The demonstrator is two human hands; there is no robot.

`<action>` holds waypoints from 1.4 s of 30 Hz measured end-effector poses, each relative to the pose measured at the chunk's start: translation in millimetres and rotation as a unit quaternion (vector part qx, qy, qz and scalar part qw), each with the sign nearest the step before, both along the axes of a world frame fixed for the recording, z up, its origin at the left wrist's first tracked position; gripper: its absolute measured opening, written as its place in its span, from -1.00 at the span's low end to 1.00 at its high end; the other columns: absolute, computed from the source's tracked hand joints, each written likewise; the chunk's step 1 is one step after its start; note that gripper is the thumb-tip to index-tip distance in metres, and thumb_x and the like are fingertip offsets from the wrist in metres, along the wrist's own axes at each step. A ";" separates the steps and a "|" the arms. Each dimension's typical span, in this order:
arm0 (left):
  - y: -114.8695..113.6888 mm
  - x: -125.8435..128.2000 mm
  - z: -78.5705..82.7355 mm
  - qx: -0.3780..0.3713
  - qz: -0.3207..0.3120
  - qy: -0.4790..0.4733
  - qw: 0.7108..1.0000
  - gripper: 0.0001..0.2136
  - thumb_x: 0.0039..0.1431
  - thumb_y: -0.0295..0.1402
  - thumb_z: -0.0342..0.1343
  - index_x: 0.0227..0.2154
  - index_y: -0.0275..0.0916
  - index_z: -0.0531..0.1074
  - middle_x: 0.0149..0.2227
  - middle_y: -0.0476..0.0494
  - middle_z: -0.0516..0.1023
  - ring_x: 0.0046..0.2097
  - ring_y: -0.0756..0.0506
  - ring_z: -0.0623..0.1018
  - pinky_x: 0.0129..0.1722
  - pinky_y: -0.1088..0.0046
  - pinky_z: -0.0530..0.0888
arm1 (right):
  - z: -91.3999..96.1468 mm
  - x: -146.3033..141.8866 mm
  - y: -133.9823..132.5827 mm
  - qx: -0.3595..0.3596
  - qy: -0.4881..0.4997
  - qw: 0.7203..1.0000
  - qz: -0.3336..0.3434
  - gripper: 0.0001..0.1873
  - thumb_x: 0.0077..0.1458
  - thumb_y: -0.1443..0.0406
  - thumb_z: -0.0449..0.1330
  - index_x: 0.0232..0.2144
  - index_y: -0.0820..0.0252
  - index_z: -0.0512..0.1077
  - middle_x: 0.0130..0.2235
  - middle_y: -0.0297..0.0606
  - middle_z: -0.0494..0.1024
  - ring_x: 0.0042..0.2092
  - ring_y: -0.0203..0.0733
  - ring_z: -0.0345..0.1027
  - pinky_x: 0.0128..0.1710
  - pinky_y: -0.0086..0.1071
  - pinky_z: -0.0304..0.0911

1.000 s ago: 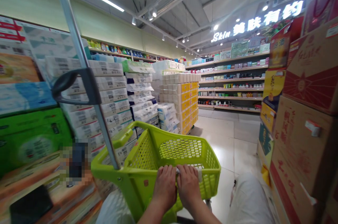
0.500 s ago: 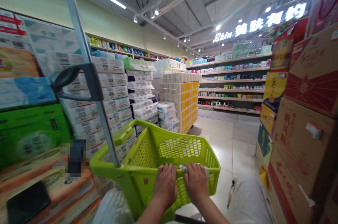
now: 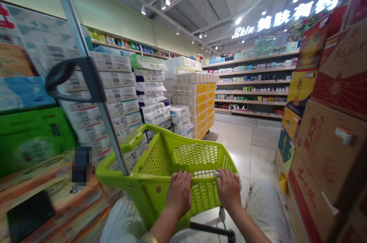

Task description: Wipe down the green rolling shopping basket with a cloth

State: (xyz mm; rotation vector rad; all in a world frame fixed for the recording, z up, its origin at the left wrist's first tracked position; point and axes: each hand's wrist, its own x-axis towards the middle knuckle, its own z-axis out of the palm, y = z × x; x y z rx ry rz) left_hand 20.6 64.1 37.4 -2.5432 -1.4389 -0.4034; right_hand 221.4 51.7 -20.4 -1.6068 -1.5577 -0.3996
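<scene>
A lime-green plastic shopping cart (image 3: 197,146) with a perforated basket stands directly in front of me, its near rim level across the view. The fingers of my left hand (image 3: 178,193) are curled over the middle of that rim. My right hand (image 3: 229,189) grips the rim near its right corner, with a thin white cloth (image 3: 217,174) under the fingers; most of it is hidden, so whether it is cloth or tissue is unclear. On the cart's left rises a metal pole (image 3: 114,140) with a dark grey loop handle (image 3: 96,80). The visible basket floor holds nothing.
Stacked packs of paper goods (image 3: 120,94) line the left side. A black tablet-like device (image 3: 30,216) lies on orange packs at lower left, beside a blurred-out dark object. Cardboard boxes (image 3: 329,151) are piled close on the right. Shelves (image 3: 252,82) stand at the back.
My right hand has slid right along the near rim toward the corner, carrying the white cloth. My left hand stays on the rim. The view has shifted slightly.
</scene>
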 end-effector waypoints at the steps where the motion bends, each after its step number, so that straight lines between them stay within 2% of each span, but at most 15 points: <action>1: 0.3 0.5 -0.2 0.002 0.000 0.000 1.000 -0.62 0.02 -0.43 0.02 -0.04 -0.26 0.33 -0.07 -0.23 0.42 0.00 -0.20 0.32 0.11 0.18 0.14 | 2.5 -13.4 1.1 0.002 0.006 1.000 0.003 -0.75 0.11 0.41 0.00 -0.21 0.12 0.42 -0.29 -0.25 0.47 -0.20 -0.11 0.27 -0.07 -0.21 0.04; 4: 1.3 1.0 0.8 0.010 -0.005 0.003 1.000 -0.66 0.02 -0.43 0.02 -0.08 -0.25 0.34 -0.10 -0.22 0.42 -0.01 -0.20 0.32 0.08 0.17 0.16 | 13.2 -56.9 3.9 0.004 0.009 0.998 0.059 -0.69 0.06 0.43 0.04 -0.15 0.08 0.40 -0.25 -0.25 0.47 -0.17 -0.11 0.26 -0.03 -0.21 0.03; 6: 2.8 0.4 1.9 0.016 -0.008 0.004 1.000 -0.66 0.02 -0.45 0.01 -0.08 -0.24 0.34 -0.11 -0.21 0.42 -0.02 -0.19 0.33 0.07 0.18 0.16 | 19.4 -71.7 5.1 -0.001 0.002 0.996 0.087 -0.69 0.06 0.42 0.06 -0.14 0.08 0.40 -0.26 -0.26 0.46 -0.18 -0.14 0.26 -0.05 -0.25 0.04; 8: 5.2 -0.9 2.8 0.021 -0.008 0.004 1.000 -0.64 0.01 -0.47 0.01 -0.07 -0.24 0.33 -0.10 -0.21 0.43 -0.01 -0.19 0.33 0.06 0.19 0.16 | 21.1 -65.8 5.7 -0.007 -0.016 0.995 0.099 -0.70 0.08 0.40 0.06 -0.13 0.08 0.40 -0.26 -0.27 0.46 -0.18 -0.16 0.26 -0.06 -0.28 0.04; 13: 11.2 -3.0 3.1 0.013 -0.001 0.001 1.000 -0.63 -0.01 -0.48 0.02 -0.07 -0.26 0.35 -0.12 -0.19 0.44 -0.02 -0.19 0.34 0.06 0.20 0.14 | 6.6 -1.9 2.6 -0.013 -0.018 0.998 0.058 -0.72 0.14 0.39 0.00 -0.14 0.10 0.41 -0.26 -0.27 0.46 -0.19 -0.16 0.26 -0.09 -0.28 0.03; 15: 12.6 -2.9 2.2 0.011 0.010 -0.006 1.000 -0.64 -0.02 -0.48 0.02 -0.09 -0.25 0.36 -0.14 -0.18 0.45 -0.04 -0.19 0.34 0.07 0.20 0.14 | 1.7 9.3 1.3 -0.017 -0.003 0.999 0.043 -0.72 0.15 0.38 -0.03 -0.15 0.11 0.41 -0.26 -0.26 0.46 -0.19 -0.15 0.26 -0.08 -0.26 0.03; 17: 13.5 -3.1 0.0 0.013 0.022 -0.013 1.000 -0.65 -0.01 -0.47 0.01 -0.10 -0.24 0.38 -0.14 -0.17 0.46 -0.05 -0.19 0.35 0.07 0.20 0.13 | 1.5 0.7 0.5 -0.021 0.019 0.999 0.033 -0.72 0.15 0.39 -0.04 -0.16 0.11 0.41 -0.26 -0.24 0.45 -0.18 -0.13 0.26 -0.05 -0.22 0.03; 19: 14.3 -4.6 -3.6 0.016 0.030 -0.016 0.999 -0.66 -0.02 -0.47 0.01 -0.11 -0.22 0.39 -0.14 -0.16 0.47 -0.05 -0.19 0.36 0.07 0.20 0.13 | 5.4 -22.2 0.3 -0.027 0.042 0.998 0.036 -0.70 0.12 0.40 -0.03 -0.15 0.11 0.40 -0.24 -0.23 0.45 -0.15 -0.11 0.26 -0.02 -0.19 0.02; 22: 14.8 -9.2 -10.3 0.021 0.033 -0.016 0.999 -0.63 -0.04 -0.49 0.01 -0.10 -0.21 0.38 -0.14 -0.15 0.47 -0.05 -0.18 0.36 0.08 0.20 0.12 | 13.4 -57.2 0.1 -0.026 0.047 0.994 0.091 -0.62 0.08 0.43 -0.01 -0.06 0.09 0.37 -0.18 -0.22 0.45 -0.12 -0.12 0.26 0.02 -0.18 0.02; 24: 14.0 -12.6 -14.3 0.024 0.031 -0.020 0.999 -0.62 -0.05 -0.49 0.01 -0.10 -0.19 0.38 -0.13 -0.14 0.47 -0.05 -0.18 0.37 0.09 0.20 0.12 | 16.3 -67.4 -0.6 -0.022 0.042 0.991 0.122 -0.60 0.09 0.43 -0.02 -0.04 0.07 0.36 -0.17 -0.23 0.46 -0.12 -0.13 0.26 0.02 -0.20 0.04; 28: 9.1 -15.9 -19.2 0.027 0.023 -0.034 0.999 -0.60 -0.05 -0.51 0.00 -0.09 -0.15 0.37 -0.15 -0.11 0.48 -0.07 -0.15 0.38 0.07 0.22 0.14 | 12.2 -61.1 -2.5 -0.015 0.034 0.986 0.163 -0.60 0.13 0.41 -0.03 -0.01 0.03 0.34 -0.16 -0.26 0.48 -0.12 -0.15 0.29 0.00 -0.23 0.06; 34: -0.5 -18.2 -25.8 0.029 0.027 -0.036 0.999 -0.54 -0.06 -0.54 -0.01 -0.03 -0.11 0.33 -0.13 -0.08 0.50 -0.05 -0.14 0.39 0.10 0.23 0.13 | -6.7 -56.1 -1.4 0.008 0.027 0.986 0.166 -0.54 0.09 0.42 0.00 0.03 0.02 0.31 -0.15 -0.27 0.50 -0.12 -0.14 0.34 -0.02 -0.22 0.08; 38: 0.3 -26.5 -39.2 0.034 0.025 -0.035 0.998 -0.54 -0.04 -0.48 0.03 -0.01 -0.08 0.32 -0.12 -0.08 0.51 -0.04 -0.14 0.40 0.10 0.25 0.14 | -14.6 -55.5 -0.4 0.014 0.005 0.985 0.174 -0.53 0.07 0.43 0.02 0.03 0.02 0.32 -0.17 -0.29 0.52 -0.15 -0.15 0.36 -0.03 -0.24 0.09; 42: 5.7 -30.9 -53.3 0.031 0.016 -0.043 0.998 -0.55 -0.07 -0.44 0.04 -0.03 -0.06 0.35 -0.14 -0.09 0.52 -0.07 -0.17 0.41 0.07 0.21 0.16 | -14.7 -50.3 0.2 0.010 -0.023 0.983 0.184 -0.52 0.07 0.41 0.03 0.06 0.01 0.31 -0.16 -0.29 0.52 -0.16 -0.15 0.37 -0.07 -0.26 0.13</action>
